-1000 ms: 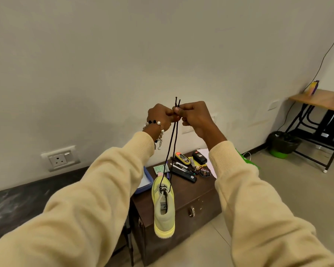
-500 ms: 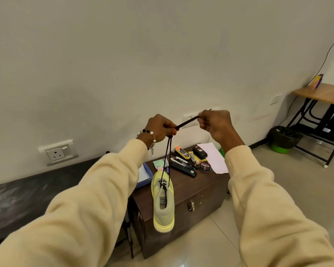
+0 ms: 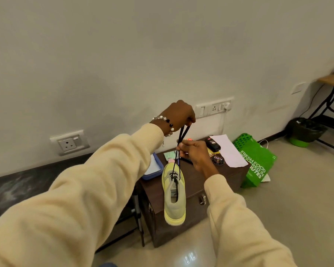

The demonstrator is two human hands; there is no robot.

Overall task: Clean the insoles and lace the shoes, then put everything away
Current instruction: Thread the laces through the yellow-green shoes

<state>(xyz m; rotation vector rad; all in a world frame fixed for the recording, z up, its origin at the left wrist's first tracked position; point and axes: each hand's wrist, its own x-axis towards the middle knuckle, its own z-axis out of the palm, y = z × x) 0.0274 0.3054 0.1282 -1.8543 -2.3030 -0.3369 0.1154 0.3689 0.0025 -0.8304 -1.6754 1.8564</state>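
left hand (image 3: 178,114): raised above the box, fingers curled, pinching both strands of the black lace (image 3: 182,134) near their upper ends; beaded bracelet (image 3: 165,123) on the wrist.
right hand (image 3: 194,154): lower than the left, just beside the lace, thumb and fingertips clamped on the strands partway down.
lace: two strands run taut from the left hand down past the right hand into the eyelets; only the rows near the toe look threaded.
shoe (image 3: 174,195): pale yellow sneaker, hanging from the lace, toe up, heel down, in front of the box's near edge; can't tell if it touches the box.
box (image 3: 193,191): dark brown wooden chest with metal latch, against the wall.
on box: blue tray (image 3: 152,169) at left, white paper sheet (image 3: 228,151) at right, round polish tin (image 3: 217,158), black bottle (image 3: 212,144); other small items blurred.
floor: green shopping bag (image 3: 255,162) just right of the box; dark bin (image 3: 305,131) further right near a black-framed table (image 3: 332,81).
wall: two socket plates (image 3: 68,142).
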